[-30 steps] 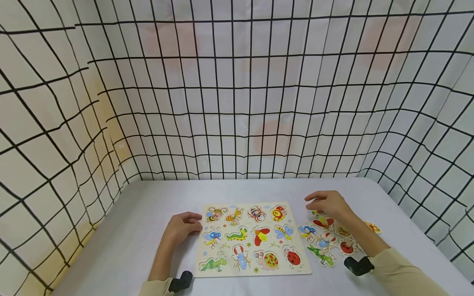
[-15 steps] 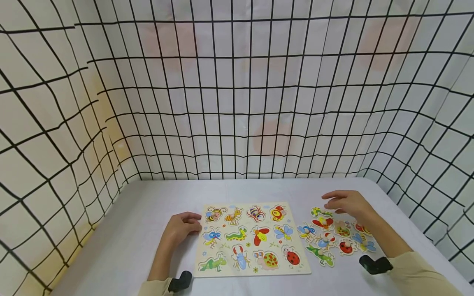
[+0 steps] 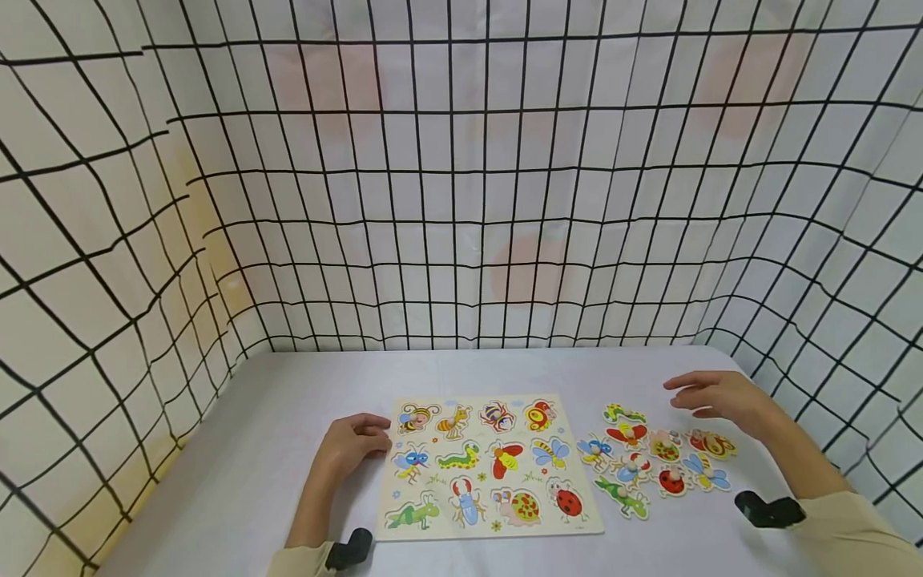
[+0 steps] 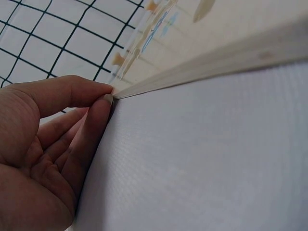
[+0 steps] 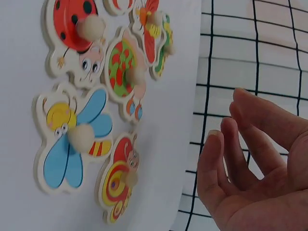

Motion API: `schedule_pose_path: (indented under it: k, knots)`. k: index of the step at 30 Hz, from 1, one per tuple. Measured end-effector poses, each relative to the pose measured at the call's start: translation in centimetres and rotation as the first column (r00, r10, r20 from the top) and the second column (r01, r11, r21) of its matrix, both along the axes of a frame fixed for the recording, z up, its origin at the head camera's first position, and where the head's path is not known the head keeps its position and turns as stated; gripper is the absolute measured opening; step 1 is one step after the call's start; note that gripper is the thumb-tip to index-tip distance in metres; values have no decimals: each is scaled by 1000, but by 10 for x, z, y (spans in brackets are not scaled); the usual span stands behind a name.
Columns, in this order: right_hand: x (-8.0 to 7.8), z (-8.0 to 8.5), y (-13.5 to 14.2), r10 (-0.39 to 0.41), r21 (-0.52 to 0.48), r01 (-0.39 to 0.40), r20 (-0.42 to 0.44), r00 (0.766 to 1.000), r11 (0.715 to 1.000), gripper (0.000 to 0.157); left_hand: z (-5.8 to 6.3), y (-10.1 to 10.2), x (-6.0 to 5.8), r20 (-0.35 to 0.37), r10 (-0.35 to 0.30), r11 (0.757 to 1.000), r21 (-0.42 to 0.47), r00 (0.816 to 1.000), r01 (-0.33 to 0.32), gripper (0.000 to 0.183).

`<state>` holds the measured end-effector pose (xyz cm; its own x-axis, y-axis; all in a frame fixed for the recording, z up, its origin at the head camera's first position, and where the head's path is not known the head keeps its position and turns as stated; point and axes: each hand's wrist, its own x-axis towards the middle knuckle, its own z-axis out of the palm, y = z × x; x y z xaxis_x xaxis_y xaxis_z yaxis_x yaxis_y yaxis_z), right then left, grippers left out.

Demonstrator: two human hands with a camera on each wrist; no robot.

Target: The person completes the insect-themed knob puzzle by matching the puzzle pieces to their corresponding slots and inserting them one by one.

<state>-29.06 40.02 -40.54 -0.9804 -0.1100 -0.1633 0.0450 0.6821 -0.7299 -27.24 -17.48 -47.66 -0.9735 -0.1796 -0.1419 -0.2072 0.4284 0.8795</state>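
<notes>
A wooden insect puzzle board (image 3: pixel 476 481) lies flat on the table. My left hand (image 3: pixel 353 441) rests at its left side, fingertips right at the edge near the far corner; in the left wrist view, index finger and thumb touch the board edge (image 4: pixel 202 67). My right hand (image 3: pixel 721 397), fingers relaxed and nothing in them, hovers right of the loose knobbed pieces. Nearest to it is the butterfly piece (image 5: pixel 118 185). Beside that lie the blue-winged dragonfly piece (image 5: pixel 72 139), the snail piece (image 5: pixel 124 72) and the ladybug piece (image 5: pixel 77 38).
Loose pieces also include the caterpillar (image 3: pixel 624 413), red-winged fly (image 3: pixel 627 433), blue mosquito (image 3: pixel 595 450), beetle (image 3: pixel 633 467) and grasshopper (image 3: pixel 623 498). Wooden knobs (image 4: pixel 118 58) stand up from the board's far row. Black-gridded white cloth (image 3: pixel 469 240) walls in the white table (image 3: pixel 238 449).
My right hand has moved to the right, off the loose pieces, uncovering the caterpillar, butterfly and dragonfly pieces. My left hand has stayed at the board's edge.
</notes>
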Motion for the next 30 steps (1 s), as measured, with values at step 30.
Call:
schedule_pose_path:
  k: [30]
  knots:
    - [16, -18, 51, -41, 26, 38, 109, 993, 999, 43, 1, -1, 1, 1, -11, 1000, -1, 1000, 11, 26]
